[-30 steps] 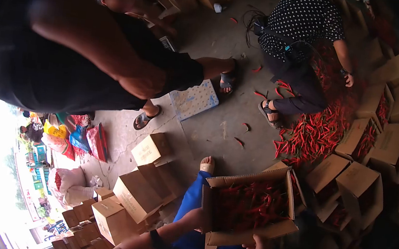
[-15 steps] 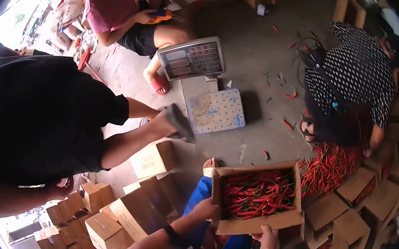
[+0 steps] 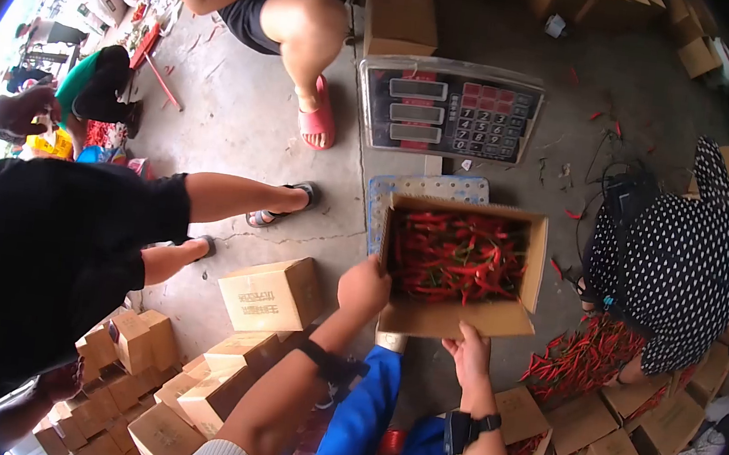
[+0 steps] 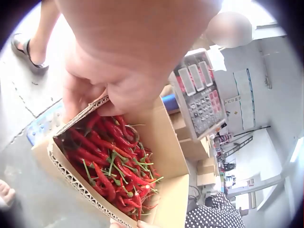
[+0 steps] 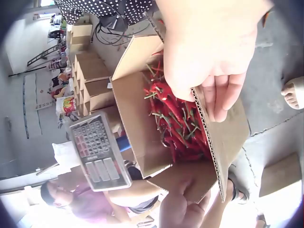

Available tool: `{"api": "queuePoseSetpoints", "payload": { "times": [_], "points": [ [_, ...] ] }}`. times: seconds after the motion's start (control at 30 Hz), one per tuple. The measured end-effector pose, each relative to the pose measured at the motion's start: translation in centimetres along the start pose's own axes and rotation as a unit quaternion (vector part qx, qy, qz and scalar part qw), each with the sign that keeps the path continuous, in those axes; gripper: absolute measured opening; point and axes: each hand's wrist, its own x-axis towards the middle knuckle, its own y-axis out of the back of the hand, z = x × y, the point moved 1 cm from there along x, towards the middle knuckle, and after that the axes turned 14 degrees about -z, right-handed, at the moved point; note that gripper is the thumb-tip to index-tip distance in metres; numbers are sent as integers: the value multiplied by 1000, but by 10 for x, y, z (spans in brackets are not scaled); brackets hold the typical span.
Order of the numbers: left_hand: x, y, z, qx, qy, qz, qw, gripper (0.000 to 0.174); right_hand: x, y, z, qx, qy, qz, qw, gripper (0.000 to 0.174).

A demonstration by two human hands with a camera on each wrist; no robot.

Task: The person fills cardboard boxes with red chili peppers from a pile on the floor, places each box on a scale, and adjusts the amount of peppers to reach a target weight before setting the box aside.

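- the open box (image 3: 462, 321) of red chilies (image 3: 458, 258) is held up by both hands, partly over the perforated scale platform (image 3: 377, 206); whether the platform is touched cannot be told.
- the box's left wall is grasped by the left hand (image 3: 364, 289), its fingers bent around the rim.
- the near wall is pinched by the right hand (image 3: 469, 356), with the thumb inside and the fingers outside.
- beyond the platform, the scale display (image 3: 448, 111) is seen, its keys at the right.
- a loose chili pile (image 3: 579, 358) is spread on the floor at the right, beside a person in a dotted shirt (image 3: 680, 263).
- at the near left, a closed carton (image 3: 271, 296) is seen near more stacked cartons (image 3: 108, 387).
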Motion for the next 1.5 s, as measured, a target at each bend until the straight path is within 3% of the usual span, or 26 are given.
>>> {"api": "queuePoseSetpoints", "payload": {
  "times": [0.07,0.2,0.3,0.33,0.47,0.57,0.6,0.67,0.7,0.73,0.77,0.83,0.9,0.93,0.97,1.03,1.1,1.13,1.2,1.23,1.3,1.33,1.37,1.4,1.43,1.5],
  "points": [
    [28,8,-4,-10,-1,3,1000,21,33,-4,-4,-17,-17,-22,999,16],
    [66,-8,-38,-54,-24,7,998,28,71,-9,19,-10,-53,20,998,16],
    [58,-4,-34,-173,-49,-5,984,33,62,-21,4,24,-95,2,995,18],
    [55,-18,-43,-307,-93,-5,947,46,64,-23,6,28,-110,-4,993,19],
    [31,-45,-49,-271,-113,40,955,57,65,-19,9,62,-150,-31,986,23],
    [33,-61,-39,-275,24,50,960,57,68,-25,-9,28,-151,-63,986,28],
    [39,-72,-47,-288,69,43,954,47,64,-25,-9,6,-146,-73,987,30],
    [68,-104,-78,-356,75,-1,931,41,37,-14,-9,-20,-152,-72,986,34],
    [77,-115,-86,-388,79,-25,918,38,22,-1,-5,-31,-156,-70,985,36],
    [48,-66,-45,-493,108,-79,860,30,6,22,-1,-53,-166,-56,983,37],
    [61,-68,-41,-522,88,-105,842,28,-11,49,-20,-77,-180,-43,980,38],
    [60,-70,-39,-573,66,-94,811,26,-54,108,-15,-133,-177,57,974,33],
    [67,-70,-45,-587,56,-110,800,38,-103,193,4,-107,-126,171,971,24],
    [73,-70,-49,-594,50,-120,794,44,-123,224,5,-146,-145,241,949,23],
    [66,-49,-40,-633,48,-188,749,51,-145,248,5,-167,-138,284,934,24],
    [71,-52,-53,-582,70,-180,790,50,-186,285,10,-141,-83,309,937,20],
    [65,-42,-50,-534,16,-211,818,44,-196,313,13,-195,-11,306,932,15],
    [71,-45,-55,-547,4,-238,802,39,-184,316,10,-221,12,310,925,17],
    [76,-44,-45,-536,6,-223,814,38,-134,267,-13,-247,17,254,935,36],
    [76,-42,-43,-533,10,-212,819,37,-98,240,-24,-232,5,188,955,46],
    [78,-43,-42,-501,21,-189,844,35,-27,195,-27,-277,61,16,959,72],
    [80,-42,-41,-473,23,-163,866,34,9,170,-32,-254,104,-47,961,72],
    [83,-43,-44,-445,28,-135,885,33,52,165,-24,-302,129,-54,943,80],
    [105,-46,-68,-483,-13,-177,858,33,66,136,-38,-252,64,-98,961,83],
    [92,-44,-54,-505,-6,-117,855,32,105,135,-28,-205,72,-112,970,83],
    [90,-41,-56,-520,-110,-136,836,31,127,108,-40,-164,111,-140,970,87]
  ]
}}
